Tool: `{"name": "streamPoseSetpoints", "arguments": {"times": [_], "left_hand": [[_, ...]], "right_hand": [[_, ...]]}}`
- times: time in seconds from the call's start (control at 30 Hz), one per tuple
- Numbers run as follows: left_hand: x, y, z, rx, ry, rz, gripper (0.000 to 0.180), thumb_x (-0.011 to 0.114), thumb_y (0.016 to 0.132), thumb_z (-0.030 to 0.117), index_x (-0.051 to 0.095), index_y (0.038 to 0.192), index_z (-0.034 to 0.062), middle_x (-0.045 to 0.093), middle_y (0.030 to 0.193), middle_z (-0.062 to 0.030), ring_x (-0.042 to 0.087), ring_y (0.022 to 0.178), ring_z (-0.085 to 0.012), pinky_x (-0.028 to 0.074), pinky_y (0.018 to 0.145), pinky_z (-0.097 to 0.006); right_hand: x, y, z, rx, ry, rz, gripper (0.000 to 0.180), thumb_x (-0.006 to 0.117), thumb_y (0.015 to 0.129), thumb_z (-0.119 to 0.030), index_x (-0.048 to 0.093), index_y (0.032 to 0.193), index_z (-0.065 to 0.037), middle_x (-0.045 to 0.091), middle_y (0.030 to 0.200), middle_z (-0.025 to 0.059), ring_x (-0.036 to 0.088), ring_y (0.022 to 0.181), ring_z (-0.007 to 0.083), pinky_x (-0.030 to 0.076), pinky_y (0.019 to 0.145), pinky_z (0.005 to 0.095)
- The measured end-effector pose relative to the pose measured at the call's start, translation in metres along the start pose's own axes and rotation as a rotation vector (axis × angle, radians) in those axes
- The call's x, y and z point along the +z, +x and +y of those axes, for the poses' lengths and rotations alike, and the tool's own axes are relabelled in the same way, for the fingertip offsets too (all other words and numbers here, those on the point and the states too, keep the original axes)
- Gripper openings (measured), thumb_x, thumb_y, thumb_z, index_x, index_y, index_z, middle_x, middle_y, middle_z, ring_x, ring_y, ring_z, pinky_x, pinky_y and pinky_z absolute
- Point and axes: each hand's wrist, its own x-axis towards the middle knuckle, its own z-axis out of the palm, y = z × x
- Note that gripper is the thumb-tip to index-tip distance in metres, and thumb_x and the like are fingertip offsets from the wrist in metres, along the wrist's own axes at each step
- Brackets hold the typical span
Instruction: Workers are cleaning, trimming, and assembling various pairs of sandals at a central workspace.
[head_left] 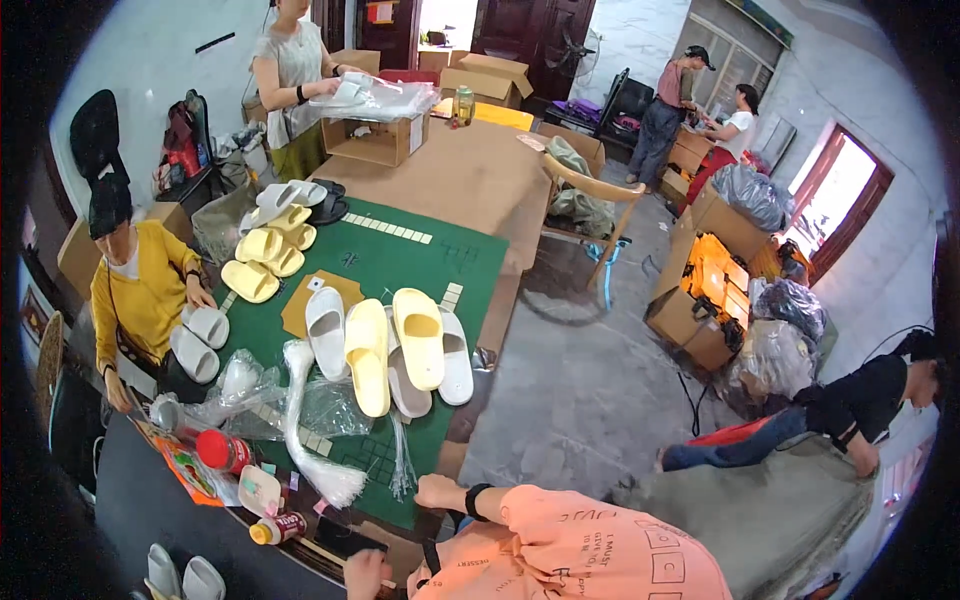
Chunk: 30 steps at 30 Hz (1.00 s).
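Note:
My right hand (440, 492), with a black band on the wrist, rests curled at the near edge of the green mat (420, 265), beside a bundle of thin clear plastic ties (402, 462). My left hand (365, 575) sits low at the table's front edge next to a flat black object (345, 540); its fingers are partly cut off. On the mat in front of me lie two yellow slippers (368, 355) (418, 338) and several white ones (326, 332). A white tuft-ended bundle (318, 450) lies to their left.
A seated person in yellow (140, 290) touches white slippers (200, 340). More yellow slippers (265, 255) lie behind. Clear bags (250, 390), a red-capped jar (225, 450) and a bottle (278, 527) lie at left. A standing person (290, 70) works over a cardboard box (375, 138). A wooden chair (590, 200) and cartons (700, 310) stand right.

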Motion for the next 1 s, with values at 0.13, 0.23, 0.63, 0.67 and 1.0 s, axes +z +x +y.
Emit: {"name": "streamPoseSetpoints", "arguments": {"times": [0.13,0.23,0.63,0.67,1.0], "left_hand": [[0.037,0.07,0.028,-0.144,-0.083,0.019,0.031,0.047,0.081,0.025,0.061,0.078,-0.0015,0.061,0.062,-0.0087,0.06,0.053,-0.0177,0.047,0.05,-0.03],[0.056,0.103,0.029,-0.44,-0.708,-0.138,0.027,0.047,0.082,0.022,0.062,0.081,-0.0003,0.06,0.061,-0.0076,0.058,0.048,-0.0183,0.047,0.045,-0.028],[0.052,0.096,0.043,-0.172,-0.215,0.212,0.016,0.05,0.08,0.009,0.061,0.075,-0.0013,0.057,0.059,-0.0091,0.057,0.049,-0.0162,0.044,0.043,-0.028],[0.055,0.097,0.034,-0.01,-0.074,0.282,0.017,0.05,0.08,0.01,0.061,0.073,-0.0004,0.058,0.059,-0.0088,0.059,0.055,-0.0174,0.044,0.049,-0.029],[0.007,-0.001,0.087,-0.164,-0.379,-0.089,0.015,0.051,0.08,0.011,0.062,0.078,0.0012,0.057,0.061,-0.0083,0.053,0.054,-0.0133,0.04,0.05,-0.028]], "right_hand": [[0.002,0.003,-0.003,-0.011,0.102,-0.102,0.032,0.053,0.069,-0.028,0.061,0.073,0.003,0.06,0.073,0.0222,0.06,0.07,0.0354,0.046,0.063,0.0434],[0.003,0.002,-0.004,-0.082,0.165,-0.14,0.032,0.055,0.069,-0.031,0.061,0.066,0.0,0.06,0.066,0.0194,0.059,0.063,0.032,0.045,0.058,0.0403],[-0.013,0.018,-0.001,0.126,0.786,-0.369,0.037,0.052,0.081,-0.038,0.056,0.07,-0.002,0.055,0.06,0.0087,0.054,0.051,0.0166,0.041,0.044,0.03],[-0.008,0.025,-0.004,0.061,0.973,-0.431,0.04,0.048,0.085,-0.036,0.052,0.066,-0.001,0.048,0.052,0.009,0.045,0.042,0.0172,0.035,0.039,0.0305],[-0.018,0.154,-0.002,0.195,1.292,0.028,0.024,0.042,0.085,-0.016,0.049,0.067,-0.003,0.05,0.056,0.0084,0.049,0.045,0.0192,0.036,0.038,0.0313]]}}
